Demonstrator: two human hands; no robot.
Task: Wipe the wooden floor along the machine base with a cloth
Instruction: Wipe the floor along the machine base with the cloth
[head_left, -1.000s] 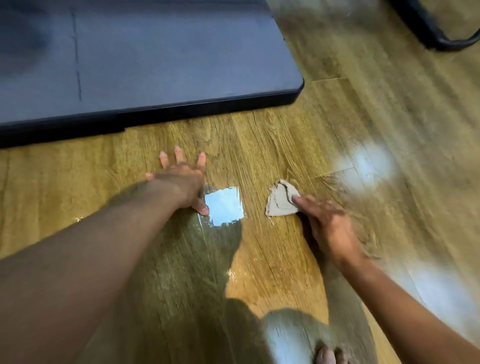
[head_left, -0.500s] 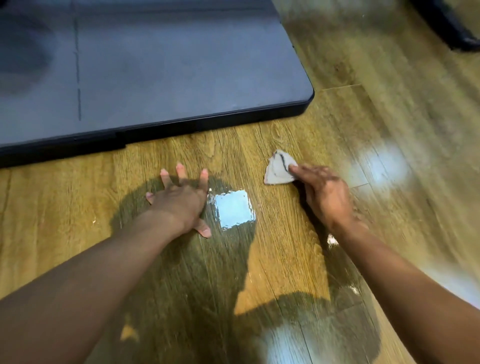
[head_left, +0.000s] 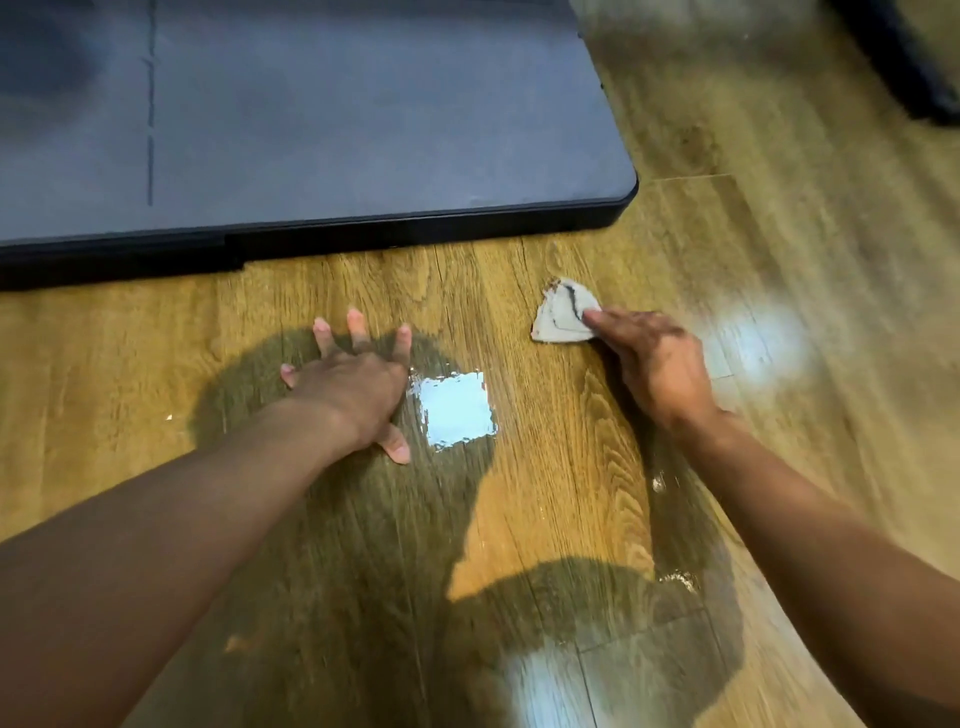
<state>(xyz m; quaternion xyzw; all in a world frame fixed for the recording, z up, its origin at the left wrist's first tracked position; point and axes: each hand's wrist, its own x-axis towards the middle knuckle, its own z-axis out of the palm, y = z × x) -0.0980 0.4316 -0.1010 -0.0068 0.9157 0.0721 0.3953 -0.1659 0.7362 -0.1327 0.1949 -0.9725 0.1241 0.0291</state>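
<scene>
The shiny wooden floor (head_left: 545, 478) is stretching out wide, with open room on the right. The dark machine base (head_left: 337, 130) is sitting at the top. The left hand (head_left: 353, 389) is lying flat and open on the floor. The right hand (head_left: 654, 358) is pressing the gray cloth (head_left: 561, 317) down with straight fingers, near the base's edge.

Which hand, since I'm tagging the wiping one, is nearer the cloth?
Right. The right hand presses its fingers on the cloth; the left hand lies flat on the floor, apart, to its left.
</scene>
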